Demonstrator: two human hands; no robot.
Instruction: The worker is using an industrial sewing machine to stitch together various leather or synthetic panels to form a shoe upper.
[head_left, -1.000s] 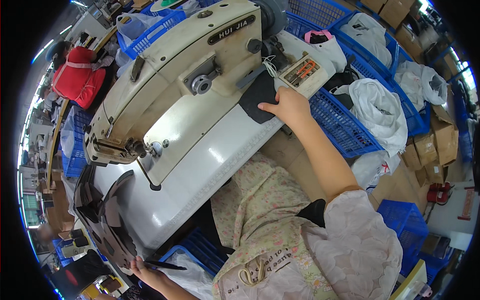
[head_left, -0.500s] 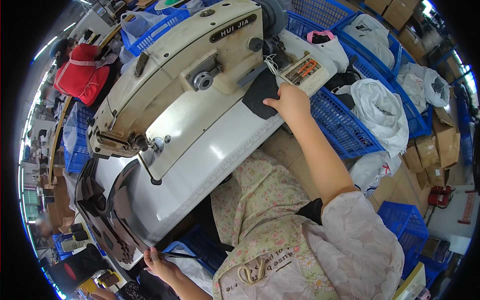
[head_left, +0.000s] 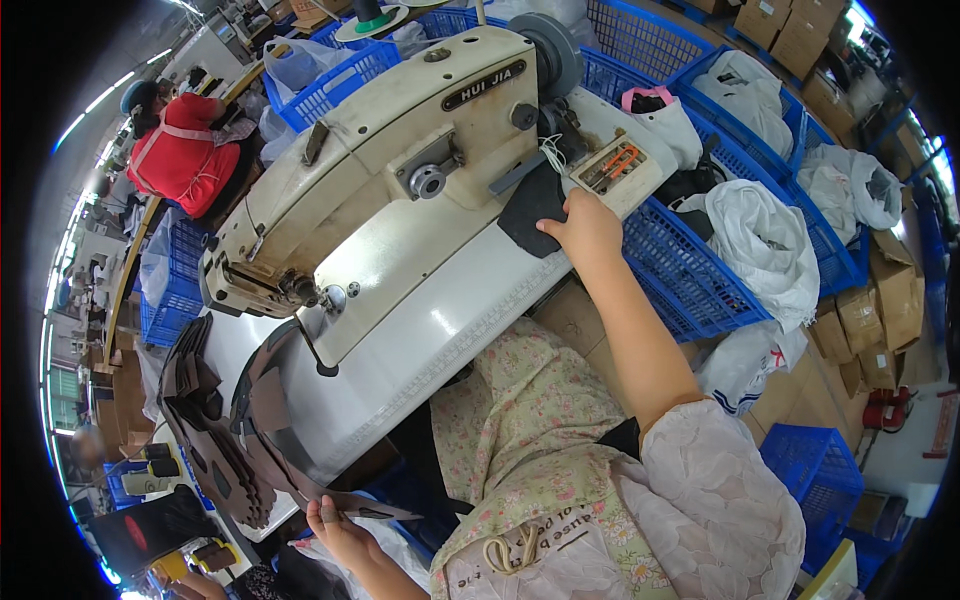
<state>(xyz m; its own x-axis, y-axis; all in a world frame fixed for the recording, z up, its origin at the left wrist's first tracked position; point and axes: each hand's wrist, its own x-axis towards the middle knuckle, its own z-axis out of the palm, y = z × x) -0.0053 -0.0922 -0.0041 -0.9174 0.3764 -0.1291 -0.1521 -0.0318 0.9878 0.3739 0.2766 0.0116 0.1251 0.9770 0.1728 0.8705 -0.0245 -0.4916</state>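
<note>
Sewing machine (head_left: 400, 170): cream body, dark nameplate, grey handwheel at top centre. Table (head_left: 440, 330): white, glossy. Cut piece (head_left: 530, 205) under right hand (head_left: 585, 225): dark grey, near black. Stacked pieces (head_left: 215, 430), lower left: dark brown; one dark brown piece (head_left: 365, 505) at left hand (head_left: 340, 530). Baskets (head_left: 690, 275), right: bright blue mesh. Bags (head_left: 760, 250) in them: white. Garment (head_left: 530, 440), lower centre: pale green with small floral print. Sleeve (head_left: 720, 510): pale pink lace pattern. Boxes (head_left: 885, 300), right edge: brown cardboard. Person (head_left: 180, 160), upper left: red top.
</note>
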